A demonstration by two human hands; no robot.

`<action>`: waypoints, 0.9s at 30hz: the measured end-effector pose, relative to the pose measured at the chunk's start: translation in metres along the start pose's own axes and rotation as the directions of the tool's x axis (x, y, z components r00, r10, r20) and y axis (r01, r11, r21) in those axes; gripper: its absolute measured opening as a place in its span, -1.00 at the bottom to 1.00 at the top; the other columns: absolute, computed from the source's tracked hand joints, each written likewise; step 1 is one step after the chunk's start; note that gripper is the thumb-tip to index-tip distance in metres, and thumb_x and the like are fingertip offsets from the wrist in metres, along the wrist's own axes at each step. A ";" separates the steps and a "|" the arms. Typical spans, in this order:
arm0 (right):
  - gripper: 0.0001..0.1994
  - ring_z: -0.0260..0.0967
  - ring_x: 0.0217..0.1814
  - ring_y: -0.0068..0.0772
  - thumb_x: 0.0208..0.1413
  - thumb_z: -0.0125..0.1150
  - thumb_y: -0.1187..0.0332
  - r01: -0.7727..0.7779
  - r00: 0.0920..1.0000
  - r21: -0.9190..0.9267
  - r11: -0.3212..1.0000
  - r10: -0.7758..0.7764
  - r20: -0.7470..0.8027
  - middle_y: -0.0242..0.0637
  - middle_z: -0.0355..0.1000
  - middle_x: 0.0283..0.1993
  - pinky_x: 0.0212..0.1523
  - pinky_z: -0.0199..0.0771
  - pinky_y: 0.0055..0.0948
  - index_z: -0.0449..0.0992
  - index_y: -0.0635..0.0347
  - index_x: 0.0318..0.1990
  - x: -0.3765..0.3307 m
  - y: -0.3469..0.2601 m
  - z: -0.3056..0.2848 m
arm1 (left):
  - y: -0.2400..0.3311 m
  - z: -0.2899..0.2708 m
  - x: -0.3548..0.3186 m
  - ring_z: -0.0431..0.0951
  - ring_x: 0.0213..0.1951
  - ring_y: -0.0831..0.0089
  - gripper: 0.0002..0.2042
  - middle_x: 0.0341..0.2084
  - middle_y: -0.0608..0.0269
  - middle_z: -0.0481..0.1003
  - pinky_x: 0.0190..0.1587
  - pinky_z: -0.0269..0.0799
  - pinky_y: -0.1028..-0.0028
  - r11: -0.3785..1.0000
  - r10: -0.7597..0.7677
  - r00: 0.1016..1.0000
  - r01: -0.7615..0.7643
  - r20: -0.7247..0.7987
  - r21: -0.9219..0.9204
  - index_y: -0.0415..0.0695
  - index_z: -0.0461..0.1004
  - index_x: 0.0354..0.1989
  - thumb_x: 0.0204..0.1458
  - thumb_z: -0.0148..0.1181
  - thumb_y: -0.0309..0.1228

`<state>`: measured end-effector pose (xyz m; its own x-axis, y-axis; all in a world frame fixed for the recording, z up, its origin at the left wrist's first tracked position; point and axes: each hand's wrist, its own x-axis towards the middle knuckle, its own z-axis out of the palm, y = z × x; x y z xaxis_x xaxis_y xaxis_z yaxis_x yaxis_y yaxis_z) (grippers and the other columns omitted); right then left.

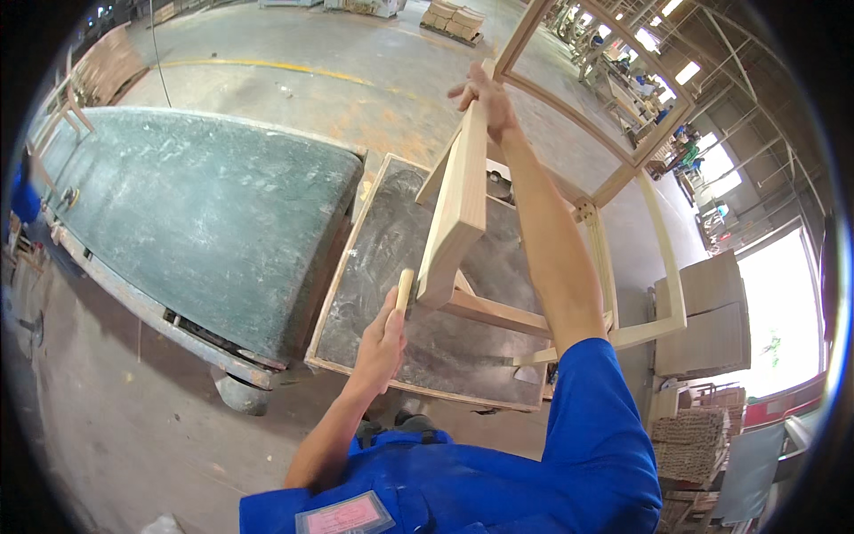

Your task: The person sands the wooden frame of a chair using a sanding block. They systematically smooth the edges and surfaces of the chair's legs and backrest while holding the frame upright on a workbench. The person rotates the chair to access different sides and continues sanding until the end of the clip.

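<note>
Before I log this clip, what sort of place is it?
Most likely a furniture or woodworking shop: an unpainted wooden frame is propped over a dusty worktable, inside a large hall with bright ceiling lights and a yellow line along the floor.

Shirt (480,485), one, bright blue, loose, creased, bottom of the frame; right sleeve (598,400), short, same blue; badge (345,516), rectangular, pink with pale border, bottom edge, left of centre
</note>
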<state>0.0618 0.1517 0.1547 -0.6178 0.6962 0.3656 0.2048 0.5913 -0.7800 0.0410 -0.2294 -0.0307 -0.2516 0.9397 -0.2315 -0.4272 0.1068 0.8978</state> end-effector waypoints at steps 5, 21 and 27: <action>-0.32 0.20 0.37 -0.06 0.34 -0.25 -0.23 0.405 0.914 -0.015 0.914 -0.405 0.013 -0.15 0.45 0.17 0.43 0.01 0.06 0.60 0.24 -0.15 -0.093 -0.036 0.042 | 0.019 -0.040 -0.038 0.15 -0.69 0.75 -0.45 -0.62 0.52 0.18 -0.74 0.09 0.66 0.995 0.065 0.909 -0.090 -0.411 -0.041 0.10 0.00 0.51 0.40 -0.17 -0.08; -0.85 0.60 -0.35 -0.30 0.20 0.24 0.39 0.472 0.833 0.193 0.860 -0.364 -0.416 -0.10 0.60 -0.35 -0.29 0.55 -0.42 0.65 0.27 -0.20 -0.177 -0.088 0.016 | -0.066 0.018 -0.020 0.51 -0.50 0.29 -0.55 -0.35 0.01 0.52 -0.48 0.39 0.36 0.089 0.978 0.207 -0.343 -0.017 0.935 -0.34 0.28 0.29 0.25 0.03 -0.43; -0.71 0.53 -0.36 0.09 0.28 0.12 0.18 0.167 0.984 -0.224 0.960 -0.147 0.105 0.05 0.53 -0.37 -0.35 0.47 -0.10 0.63 0.22 -0.21 -0.262 0.003 0.005 | 0.000 0.023 0.040 0.47 -0.56 0.05 -0.76 -0.54 0.02 0.40 -0.56 0.37 0.23 -0.088 0.934 0.290 -0.379 0.208 0.921 -0.25 0.48 -0.08 0.07 0.16 -0.50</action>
<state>0.2207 -0.0307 0.0537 -0.7174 0.5551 0.4210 0.2630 0.7753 -0.5742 0.0509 -0.1849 -0.0314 -0.2911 0.4403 0.8493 0.9330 -0.0658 0.3539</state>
